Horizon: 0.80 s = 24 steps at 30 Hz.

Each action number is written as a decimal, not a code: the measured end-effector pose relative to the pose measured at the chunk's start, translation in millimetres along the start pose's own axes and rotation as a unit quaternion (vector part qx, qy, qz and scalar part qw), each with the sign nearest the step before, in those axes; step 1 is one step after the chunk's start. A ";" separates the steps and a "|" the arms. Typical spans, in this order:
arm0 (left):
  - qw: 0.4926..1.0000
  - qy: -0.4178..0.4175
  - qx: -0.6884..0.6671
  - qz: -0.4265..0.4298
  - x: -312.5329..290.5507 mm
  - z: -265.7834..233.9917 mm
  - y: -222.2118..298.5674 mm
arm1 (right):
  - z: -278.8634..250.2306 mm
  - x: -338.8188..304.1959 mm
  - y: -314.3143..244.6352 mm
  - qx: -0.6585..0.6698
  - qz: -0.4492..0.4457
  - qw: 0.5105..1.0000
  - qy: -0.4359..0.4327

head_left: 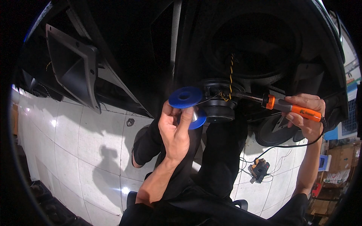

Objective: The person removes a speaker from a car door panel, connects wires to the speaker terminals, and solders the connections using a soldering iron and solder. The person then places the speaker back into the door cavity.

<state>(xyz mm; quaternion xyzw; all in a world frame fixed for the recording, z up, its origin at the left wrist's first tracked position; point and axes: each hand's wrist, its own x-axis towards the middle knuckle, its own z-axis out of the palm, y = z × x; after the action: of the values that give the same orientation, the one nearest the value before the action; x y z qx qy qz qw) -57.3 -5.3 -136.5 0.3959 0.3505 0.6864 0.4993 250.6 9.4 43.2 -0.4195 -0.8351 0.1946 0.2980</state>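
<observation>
My left hand [176, 130] is closed round a blue spool of solder wire [185, 97], its thumb on the near side. A thin strand of solder runs from the spool toward the terminal area of a black round speaker driver [220, 111]. In my right hand [307, 113] is an orange and grey soldering iron [294, 107], its metal shaft pointing left at the same terminal area. A twisted yellow and black wire [231, 71] comes down there from the dark speaker cabinet above. Whether the iron's tip touches the terminal cannot be made out.
A black horn [75, 67] hangs at the left. Below, on the white tiled floor [90, 150], lie a small orange and black device [259, 169] with cables and a small dark lump [130, 122]. The iron's black cord [279, 146] loops beneath my right hand. Cardboard boxes [345, 154] stand at the right.
</observation>
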 end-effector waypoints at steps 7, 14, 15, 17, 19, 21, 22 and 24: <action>1.000 0.002 0.014 0.005 -1.5 -2.4 -1.1 | 1.3 1.4 -0.9 0.002 -0.004 1.000 0.004; 1.000 0.013 0.021 0.011 -5.0 -5.2 -0.1 | 1.1 0.3 0.1 -0.007 -0.002 1.000 0.010; 1.000 0.020 0.022 0.009 -6.3 -6.3 0.7 | 1.2 0.8 -1.1 -0.010 -0.001 1.000 0.009; 0.999 0.023 0.034 0.013 -8.0 -8.9 2.7 | 0.6 0.6 -1.5 -0.018 -0.001 1.000 0.008; 0.999 0.025 0.043 0.015 -9.2 -10.9 3.4 | -0.8 0.0 0.3 -0.027 -0.005 1.000 0.006; 0.998 0.029 0.049 0.014 -9.9 -12.2 3.1 | -0.7 0.0 1.0 -0.028 -0.007 1.000 0.010; 0.998 0.029 0.047 0.012 -10.1 -12.6 3.3 | -0.7 -0.1 1.0 -0.029 -0.008 0.999 0.011; 0.999 0.028 0.043 0.006 -10.2 -12.7 3.5 | -0.8 -1.3 2.3 -0.035 -0.005 0.999 0.015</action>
<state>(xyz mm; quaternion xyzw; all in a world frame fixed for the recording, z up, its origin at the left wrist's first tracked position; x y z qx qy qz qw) -68.1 -17.2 -141.0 0.3999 0.3911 0.6847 0.4673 253.1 9.7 42.0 -0.4282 -0.8390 0.1578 0.2963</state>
